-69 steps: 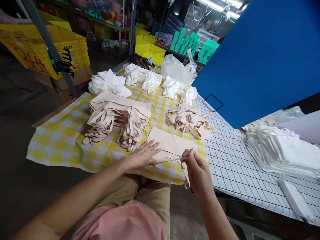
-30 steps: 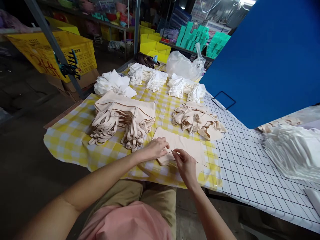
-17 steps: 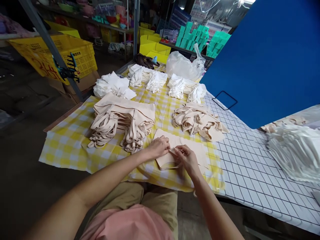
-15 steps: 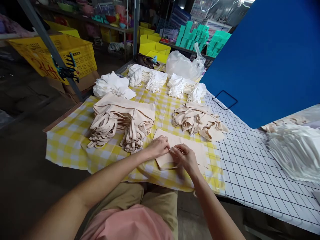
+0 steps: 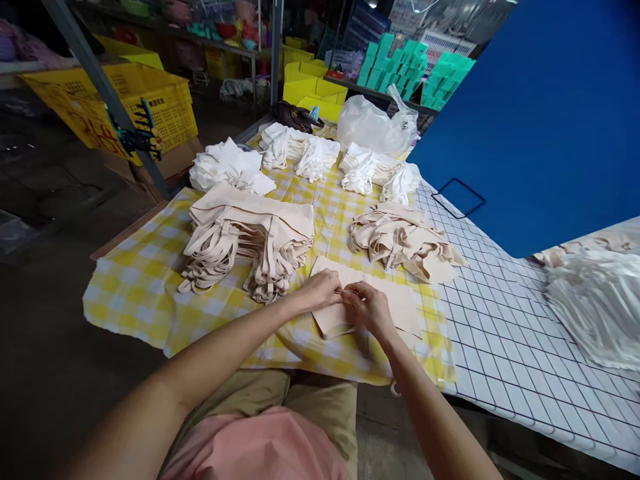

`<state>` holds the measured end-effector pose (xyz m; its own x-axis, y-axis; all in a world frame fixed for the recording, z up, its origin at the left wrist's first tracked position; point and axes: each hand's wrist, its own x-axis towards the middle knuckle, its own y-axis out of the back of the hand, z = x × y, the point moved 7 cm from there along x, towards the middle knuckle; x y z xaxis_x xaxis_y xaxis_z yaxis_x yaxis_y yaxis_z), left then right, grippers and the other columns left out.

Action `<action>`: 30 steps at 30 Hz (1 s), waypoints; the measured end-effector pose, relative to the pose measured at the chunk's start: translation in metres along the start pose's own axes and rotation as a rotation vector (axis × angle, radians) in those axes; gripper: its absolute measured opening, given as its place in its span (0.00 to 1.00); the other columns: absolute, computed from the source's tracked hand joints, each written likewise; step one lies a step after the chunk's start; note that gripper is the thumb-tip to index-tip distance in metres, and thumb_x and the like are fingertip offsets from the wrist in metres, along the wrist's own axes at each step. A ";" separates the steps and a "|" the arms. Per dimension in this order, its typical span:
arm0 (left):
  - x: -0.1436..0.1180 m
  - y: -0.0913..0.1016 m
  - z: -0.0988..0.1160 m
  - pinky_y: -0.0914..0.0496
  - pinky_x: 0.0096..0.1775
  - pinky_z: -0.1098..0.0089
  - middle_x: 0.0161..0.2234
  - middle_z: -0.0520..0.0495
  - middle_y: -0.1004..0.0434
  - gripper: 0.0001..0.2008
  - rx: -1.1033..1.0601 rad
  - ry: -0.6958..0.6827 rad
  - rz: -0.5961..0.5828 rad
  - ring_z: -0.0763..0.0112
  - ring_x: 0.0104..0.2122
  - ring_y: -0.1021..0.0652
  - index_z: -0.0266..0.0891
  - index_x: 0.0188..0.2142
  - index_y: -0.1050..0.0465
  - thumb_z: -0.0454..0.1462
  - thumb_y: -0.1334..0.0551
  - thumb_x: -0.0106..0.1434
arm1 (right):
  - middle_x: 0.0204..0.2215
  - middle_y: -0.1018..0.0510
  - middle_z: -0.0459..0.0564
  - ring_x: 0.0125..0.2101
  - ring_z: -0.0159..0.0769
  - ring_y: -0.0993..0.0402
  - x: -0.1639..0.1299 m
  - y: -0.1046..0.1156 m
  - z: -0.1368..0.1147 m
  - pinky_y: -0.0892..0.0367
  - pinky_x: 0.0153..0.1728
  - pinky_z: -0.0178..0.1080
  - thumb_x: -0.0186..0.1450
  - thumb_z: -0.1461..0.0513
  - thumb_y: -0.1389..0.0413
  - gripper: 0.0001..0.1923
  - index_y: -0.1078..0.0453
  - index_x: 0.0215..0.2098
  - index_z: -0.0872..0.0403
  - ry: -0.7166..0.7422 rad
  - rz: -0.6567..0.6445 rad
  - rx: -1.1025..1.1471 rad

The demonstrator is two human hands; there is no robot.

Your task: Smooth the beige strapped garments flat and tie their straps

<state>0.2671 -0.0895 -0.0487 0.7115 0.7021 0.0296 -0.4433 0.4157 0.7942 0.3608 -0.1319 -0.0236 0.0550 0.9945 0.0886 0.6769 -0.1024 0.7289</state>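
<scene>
1. Left hand (image 5: pixel 323 291) and right hand (image 5: pixel 367 308) meeting fingertip to fingertip over the flat beige cloth piece (image 5: pixel 395 303), pinching something tiny at its near-left part. Too small to say for sure, maybe a thread or tag. Fingers of both hands clenched on it, not released.
2. Cloth piece lying flat on the yellow checked tablecloth (image 5: pixel 140 280), right at the near edge of the counter (image 5: pixel 500 333). Easy to drag off the edge into the lap with one hard tug, since nothing but fingertips pinning it down.
3. Pulling too sharply on such a small pinch: probably a pucker or a torn seam instead of a clean result. Just a guess from how tight the grip looks.
4. Left forearm passing just beside the tall stack of beige pieces (image 5: pixel 250 233), straps hanging loose over its front. Elbow swing outward = straps snagged, stack sliding.
5. Looser beige heap (image 5: pixel 405 240) just behind the cloth piece, near enough for a mix-up of pieces if anything gets shoved forward.
6. Further out: white bundles (image 5: pixel 305 153), a plastic bag (image 5: pixel 375 127), yellow crate (image 5: pixel 150 107), blue board (image 5: pixel 540 113). Well apart, no real bother.
</scene>
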 end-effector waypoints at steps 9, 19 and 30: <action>-0.001 0.003 0.002 0.36 0.35 0.72 0.31 0.48 0.27 0.06 -0.037 0.033 0.023 0.68 0.34 0.27 0.36 0.27 0.28 0.37 0.40 0.56 | 0.24 0.27 0.49 0.23 0.32 0.33 -0.002 -0.001 -0.008 0.44 0.26 0.33 0.59 0.65 0.52 0.10 0.29 0.24 0.55 0.109 -0.039 -0.260; -0.019 0.012 0.010 0.34 0.39 0.71 0.34 0.47 0.29 0.09 0.030 -0.114 0.012 0.68 0.37 0.28 0.37 0.31 0.28 0.27 0.45 0.54 | 0.15 0.37 0.40 0.17 0.30 0.40 -0.054 0.010 -0.009 0.44 0.22 0.31 0.60 0.60 0.52 0.15 0.33 0.43 0.55 -0.108 -0.024 -0.051; -0.008 0.039 -0.004 0.33 0.39 0.68 0.36 0.39 0.27 0.14 0.230 0.179 -0.023 0.63 0.38 0.26 0.33 0.36 0.29 0.26 0.50 0.55 | 0.29 0.25 0.51 0.28 0.37 0.31 -0.060 0.089 0.067 0.39 0.29 0.37 0.59 0.58 0.51 0.11 0.32 0.34 0.54 -0.438 0.105 -0.235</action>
<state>0.2417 -0.0759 -0.0203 0.6036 0.7932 -0.0812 -0.2781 0.3048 0.9109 0.4674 -0.1995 -0.0094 0.4507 0.8885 -0.0866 0.4706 -0.1540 0.8688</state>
